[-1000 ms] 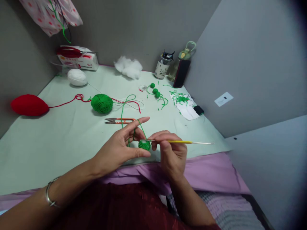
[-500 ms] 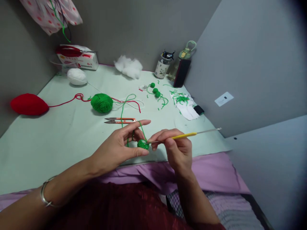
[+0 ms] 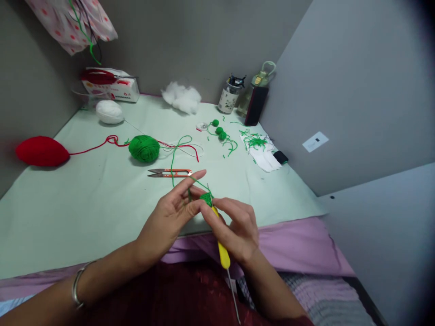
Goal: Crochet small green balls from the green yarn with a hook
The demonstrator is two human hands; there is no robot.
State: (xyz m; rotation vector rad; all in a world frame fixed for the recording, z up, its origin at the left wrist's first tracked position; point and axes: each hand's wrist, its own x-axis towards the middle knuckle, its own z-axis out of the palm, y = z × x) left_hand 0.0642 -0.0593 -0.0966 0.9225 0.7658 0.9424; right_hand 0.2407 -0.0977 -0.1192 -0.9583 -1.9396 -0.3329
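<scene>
My left hand (image 3: 171,213) pinches a small green crocheted piece (image 3: 205,198) between thumb and fingers, with the green strand looped over its raised forefinger. My right hand (image 3: 234,228) is closed on a yellow-handled crochet hook (image 3: 221,251); the hook's tip sits at the green piece and its handle points down towards my lap. The strand runs back to a green yarn ball (image 3: 144,148) on the pale green table (image 3: 84,199).
Orange thread snips (image 3: 170,172) lie just beyond my hands. Farther back are a red yarn ball (image 3: 41,151), a white yarn ball (image 3: 109,112), stuffing fluff (image 3: 181,97), small green balls (image 3: 219,130), green scraps on white paper (image 3: 260,147), a jar (image 3: 229,96) and a bottle (image 3: 258,86).
My right hand has swung the hook round: its handle pointed right before and now points down towards me. The green piece has moved slightly up between my fingers.
</scene>
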